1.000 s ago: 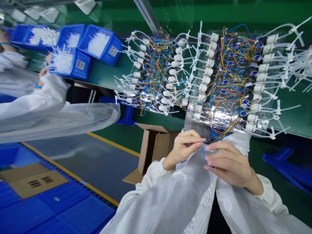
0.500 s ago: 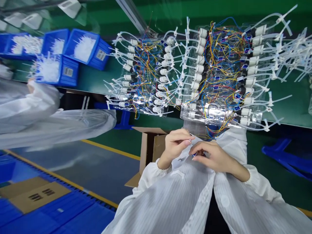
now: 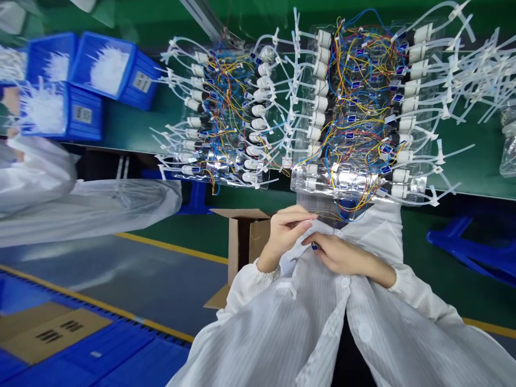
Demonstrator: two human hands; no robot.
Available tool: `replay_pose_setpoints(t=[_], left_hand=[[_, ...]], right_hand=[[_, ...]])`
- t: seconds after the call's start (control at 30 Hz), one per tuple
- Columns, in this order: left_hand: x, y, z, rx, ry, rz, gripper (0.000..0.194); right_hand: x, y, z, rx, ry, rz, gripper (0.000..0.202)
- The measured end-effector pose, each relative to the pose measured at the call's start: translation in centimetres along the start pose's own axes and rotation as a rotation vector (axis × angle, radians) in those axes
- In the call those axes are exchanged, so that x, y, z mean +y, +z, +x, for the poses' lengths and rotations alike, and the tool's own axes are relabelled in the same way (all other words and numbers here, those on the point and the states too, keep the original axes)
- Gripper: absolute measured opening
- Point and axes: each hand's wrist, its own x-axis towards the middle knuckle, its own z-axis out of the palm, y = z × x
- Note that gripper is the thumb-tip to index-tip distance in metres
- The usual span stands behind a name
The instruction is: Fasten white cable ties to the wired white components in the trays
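Observation:
My left hand [image 3: 288, 231] is in front of my chest, thumb and forefinger pinched together. A thin yellowish wire [image 3: 327, 217] appears to run from its fingertips to the right. Close beside it, my right hand [image 3: 342, 255] has its fingers curled around a small part with a dark blue face [image 3: 315, 246]; most of that part is hidden by the fingers. Just beyond both hands, a loose bundle of coloured wires [image 3: 352, 209] hangs over the bench edge from a row of white-capped motor-like units [image 3: 399, 191] with clear tubes and cable ties.
A second wired batch [image 3: 231, 118] lies left on the green bench [image 3: 133, 131]. Blue bins [image 3: 141, 88] with white pieces stand farther left, near a co-worker's white sleeve [image 3: 36, 166]. Loose tubes [image 3: 489, 80] lie right. An open cardboard box [image 3: 234, 252] stands below the bench.
The view has shifted, so the bench items appear farther left and higher. My right hand has turned, its fingers now more closed over the blue-faced part. The left hand keeps its pinch.

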Motion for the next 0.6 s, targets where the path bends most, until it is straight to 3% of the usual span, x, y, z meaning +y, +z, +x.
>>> replay_pose_setpoints(t=[0.13, 0.3, 0.37, 0.47, 0.6], left_hand=[[-0.3, -0.2, -0.6, 0.010, -0.097, 0.022, 0.029], [0.1, 0.3, -1.2, -0.023, -0.123, 0.056, 0.034], [0.2, 0.7, -1.3, -0.031, -0.110, 0.062, 0.037], [0.3, 1.2, -1.3, -0.048, -0.043, 0.053, 0.040], [0.8, 1.8, -1.0, -0.063, 0.048, 0.038, 0.029]], right_hand=[[-0.7, -0.2, -1.0, 0.029, -0.124, -0.041, 0.035], [-2.7, -1.6, -2.0, 0.300, -0.089, -0.009, 0.028], [-3.2, -2.2, -2.3, 0.385, -0.078, 0.091, 0.033], [-3.7, -3.0, -2.4, 0.465, -0.190, 0.227, 0.029], [-4.5, -3.6, -1.7, 0.605, -0.210, 0.257, 0.030]])
